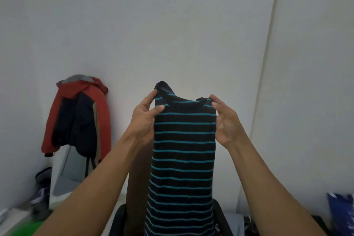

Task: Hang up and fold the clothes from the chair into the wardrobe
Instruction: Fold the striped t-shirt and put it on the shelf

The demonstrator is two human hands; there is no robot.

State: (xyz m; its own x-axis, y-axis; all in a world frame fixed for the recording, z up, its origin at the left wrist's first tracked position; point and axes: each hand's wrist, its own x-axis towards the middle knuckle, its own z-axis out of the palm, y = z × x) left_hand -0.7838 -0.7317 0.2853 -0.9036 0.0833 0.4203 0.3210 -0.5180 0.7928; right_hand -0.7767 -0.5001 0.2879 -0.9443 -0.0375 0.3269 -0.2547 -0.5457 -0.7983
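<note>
A dark top with thin teal stripes [183,151] hangs full length in front of me, collar up. My left hand [145,119] pinches its left shoulder between thumb and fingers. My right hand [226,120] grips the right shoulder, fingers curled round the edge. Both arms are raised before a white wall. Below the top, a dark chair back [120,216] shows partly, with more cloth on it at the bottom right.
A red and dark jacket [78,117] hangs on the wall at left above a leaning grey panel [70,170]. Shoes and clutter [40,193] lie on the floor at lower left. A blue patterned item [341,207] sits at the right edge.
</note>
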